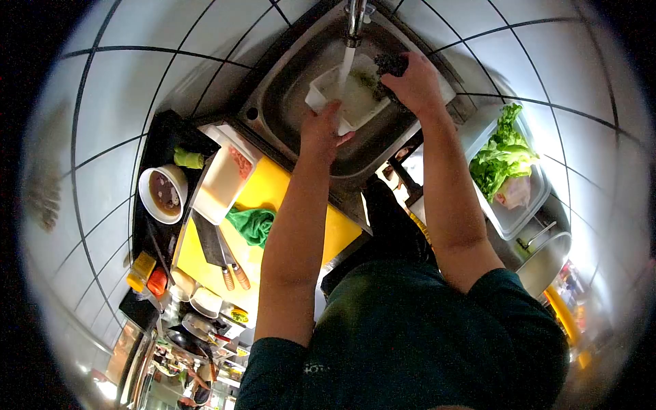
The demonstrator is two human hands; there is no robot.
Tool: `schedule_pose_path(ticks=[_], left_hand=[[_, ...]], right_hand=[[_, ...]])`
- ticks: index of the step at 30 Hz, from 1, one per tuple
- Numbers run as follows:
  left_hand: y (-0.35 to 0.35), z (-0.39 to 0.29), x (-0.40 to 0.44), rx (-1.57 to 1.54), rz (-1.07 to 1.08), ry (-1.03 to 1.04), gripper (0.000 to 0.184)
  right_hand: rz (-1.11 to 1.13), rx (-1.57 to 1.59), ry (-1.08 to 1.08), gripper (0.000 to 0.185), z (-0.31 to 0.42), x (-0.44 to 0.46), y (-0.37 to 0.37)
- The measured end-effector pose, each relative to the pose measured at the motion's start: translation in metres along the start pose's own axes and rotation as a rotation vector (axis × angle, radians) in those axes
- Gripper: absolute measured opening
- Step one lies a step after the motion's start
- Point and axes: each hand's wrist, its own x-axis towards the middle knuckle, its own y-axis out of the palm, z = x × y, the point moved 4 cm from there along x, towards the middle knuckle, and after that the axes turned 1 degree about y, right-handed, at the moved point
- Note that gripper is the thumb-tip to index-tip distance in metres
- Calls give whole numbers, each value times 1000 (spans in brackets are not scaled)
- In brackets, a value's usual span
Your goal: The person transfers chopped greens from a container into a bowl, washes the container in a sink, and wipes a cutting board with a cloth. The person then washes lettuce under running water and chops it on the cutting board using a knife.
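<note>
My left hand [321,128] grips the near edge of a white rectangular plastic container [350,117], tilted inside the metal sink [280,102]. Water [346,65] runs from the tap [355,24] into the container. Some greenish bits [369,83] show at its far right side. My right hand [417,82] is closed on a dark, rough clump [389,65] that looks like a scouring pad, just above the container's right end. Its fingertips are partly hidden.
Left of the sink, a yellow cutting board [335,229] carries a green cloth [251,225], two wooden-handled cleavers [210,239] and a white tray [222,181] with minced meat. A bowl of brown liquid [164,191] stands beyond. At right, a clear tub [529,212] holds lettuce [502,160].
</note>
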Motion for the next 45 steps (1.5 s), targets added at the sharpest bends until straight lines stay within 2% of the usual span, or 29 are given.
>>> schedule_pose_path(ticks=[3, 5, 7, 9, 12, 17, 18, 24, 27, 30, 33, 39, 42, 45], left_hand=[[-12, 22, 30, -126, 108, 49, 64], [7, -3, 1, 33, 19, 99, 63], [13, -3, -5, 50, -31, 149, 63], [5, 21, 23, -73, -38, 213, 61], [1, 51, 61, -423, 115, 223, 61], [8, 72, 89, -718, 231, 82, 62], [7, 76, 93, -764, 249, 43, 63], [-4, 76, 100, -768, 445, 129, 60], [-20, 64, 83, -481, 264, 106, 58], [-9, -3, -7, -4, -27, 217, 60], [-14, -17, -10, 297, -116, 481, 65], [-11, -34, -38, 903, -402, 746, 71], [-13, -31, -45, 999, -439, 856, 75], [-12, -27, -59, 1145, -431, 1061, 77]], right_hand=[[-34, -6, 63, 69, 6, -6, -7], [-53, -8, 97, 69, 8, -8, -10], [-84, -26, 97, 70, 4, -11, -11], [-121, -14, 80, 69, 1, -12, -11], [-187, -31, 53, 68, 1, -22, -9], [-217, 0, 19, 64, 5, -38, -13], [-213, 14, 13, 64, 6, -40, -14], [-218, 56, -14, 62, 4, -46, -15], [-208, 49, -24, 63, 4, -46, -13], [-189, 49, -19, 64, 6, -48, -12], [-165, 53, -14, 65, 4, -48, -11], [-123, 51, 40, 69, 0, -51, -15], [-147, 54, 36, 70, -5, -52, -13], [-156, 32, 17, 68, -5, -53, -15]])
